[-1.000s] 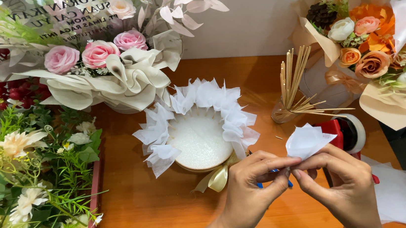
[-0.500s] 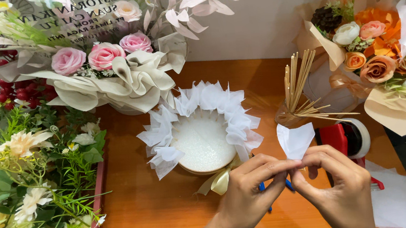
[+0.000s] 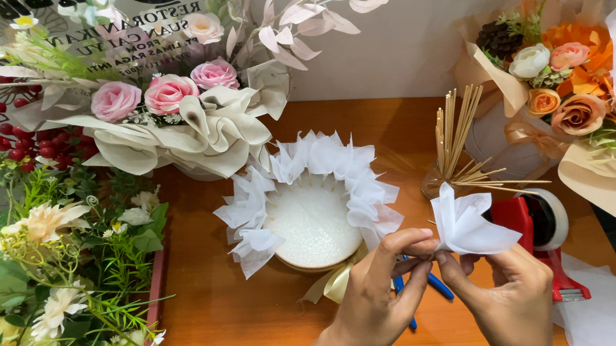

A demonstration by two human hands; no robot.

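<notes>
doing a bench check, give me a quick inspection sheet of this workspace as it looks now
surface: orange wooden table.
job's things: folded white tissue piece; white foam-filled pot ringed with tissue ruffles.
clutter: wooden skewers, red tape dispenser, blue-handled tool, loose tissue sheets.
grippers: left hand and right hand both pinch the tissue piece.
cables: nothing seen.
surroundings: pink rose bouquet, orange bouquet, greenery.
</notes>
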